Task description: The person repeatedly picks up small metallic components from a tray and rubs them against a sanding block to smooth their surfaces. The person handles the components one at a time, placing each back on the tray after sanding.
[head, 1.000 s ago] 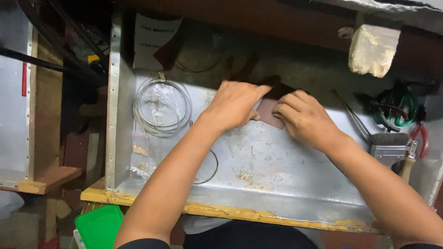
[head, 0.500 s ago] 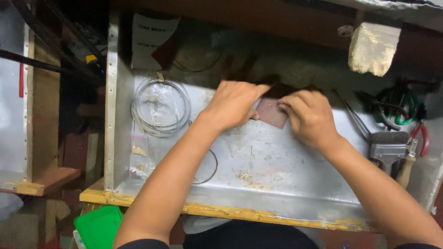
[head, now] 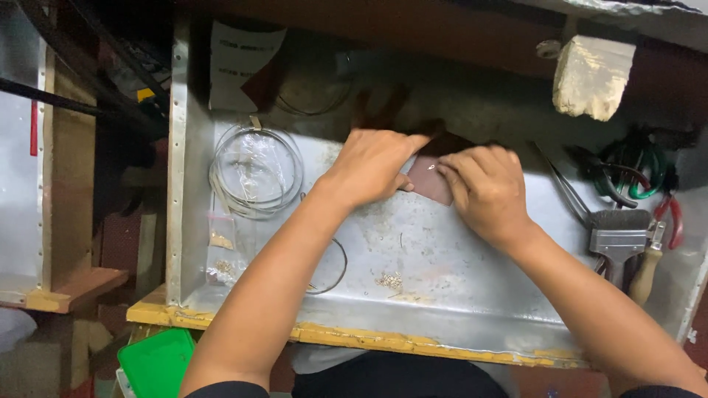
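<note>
Metal tray as landmark. At its left, wire coil lies flat. Centre-back: left hand, fingers curled, pinches the brown sheet at its left edge; right hand presses fingertips on the sheet's right side. Just right of the tray: brush, pliers.

Both your bare forearms reach forward from the bottom edge and angle toward each other. Your left hand lies palm down, fingers stretched out flat and close together, thumb tucked toward the right. Your right hand sits just beside it, knuckles up, fingers curled and pointing toward the left hand.
</note>
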